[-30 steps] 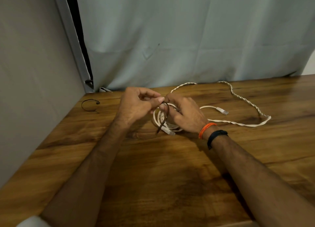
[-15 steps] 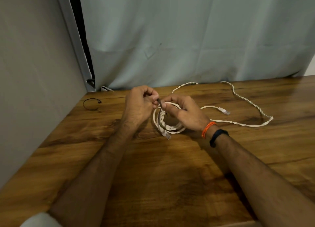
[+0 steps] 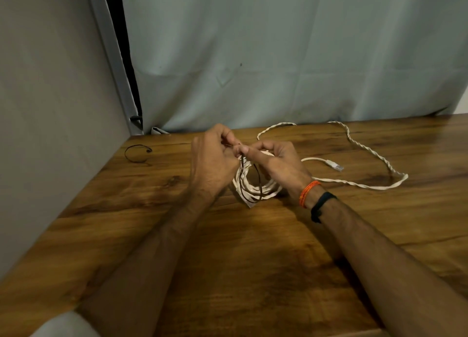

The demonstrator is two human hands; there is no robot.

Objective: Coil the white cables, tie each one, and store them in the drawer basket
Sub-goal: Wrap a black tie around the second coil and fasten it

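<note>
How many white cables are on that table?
2. One coiled cable is at the fingers of both hands, a dark tie looped through it. One loose cable sprawls on the table to the right. Others may be hidden.

You are looking down at a wooden table [image 3: 228, 273] with a warm brown, strongly figured grain; its top takes a soft sheen toward the far right, where the light falls brighter. Along the left edge of the table stands a plain grey-beige wall [image 3: 50, 109], flat and unmarked; behind the table hangs a pale grey-blue curtain [image 3: 278, 58], creased in faint horizontal and vertical folds, its hem meeting the far edge of the table. Between wall and curtain you see a light grey upright strip [image 3: 109, 53] leaning slightly, with a narrow dark gap [image 3: 121, 45] just beside it; at the far right a small patch of lighter wall [image 3: 462, 104] shows past the curtain; the room is dimly and evenly lit.
</note>
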